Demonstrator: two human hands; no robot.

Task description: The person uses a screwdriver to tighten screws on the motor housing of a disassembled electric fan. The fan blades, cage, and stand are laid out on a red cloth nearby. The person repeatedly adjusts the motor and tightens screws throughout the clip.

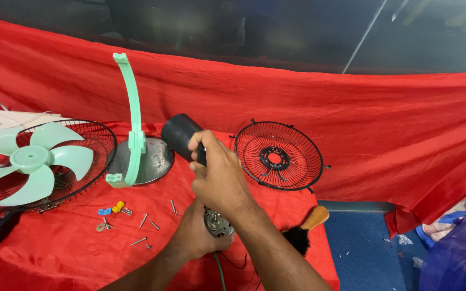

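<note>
Matt black plastic on the cover [180,134], bare shiny metal on the motor [218,223] beneath it. Left of the cover, pale green smooth plastic blades [32,159], dull steel base plate [155,159], all on creased red cloth [351,124].

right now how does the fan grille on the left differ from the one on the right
The left grille lies flat on the red cloth with the green fan blade resting in it. The right grille stands tilted up against the cloth, with no blade and a round red and black centre. The left looks larger. Both are black wire.
</note>
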